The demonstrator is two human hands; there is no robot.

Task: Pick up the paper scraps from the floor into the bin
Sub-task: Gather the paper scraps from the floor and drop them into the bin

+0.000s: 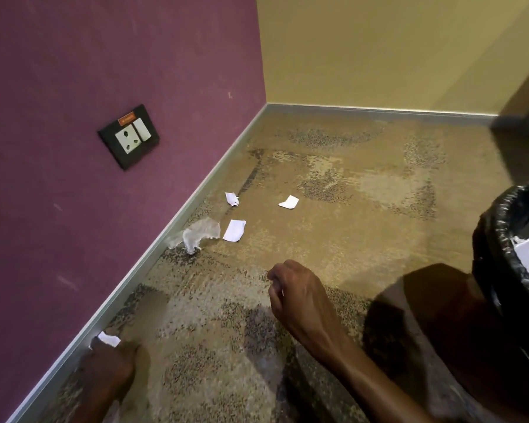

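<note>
My left hand (107, 366), blurred, pinches a torn white scrap (108, 339) low against the grey skirting (196, 193), while my right hand (290, 293) hangs over the mottled carpet (364, 184) with fingers curled in; whether it holds anything, I cannot tell. Three flat white paper scraps (234, 230) and a crumpled clear wrapper (200, 235) lie ahead near the purple wall (119, 56), the nearest scrap's long axis pointing away from me. The bin (501, 239), lined with glossy black plastic and holding white paper, stands at my right.
</note>
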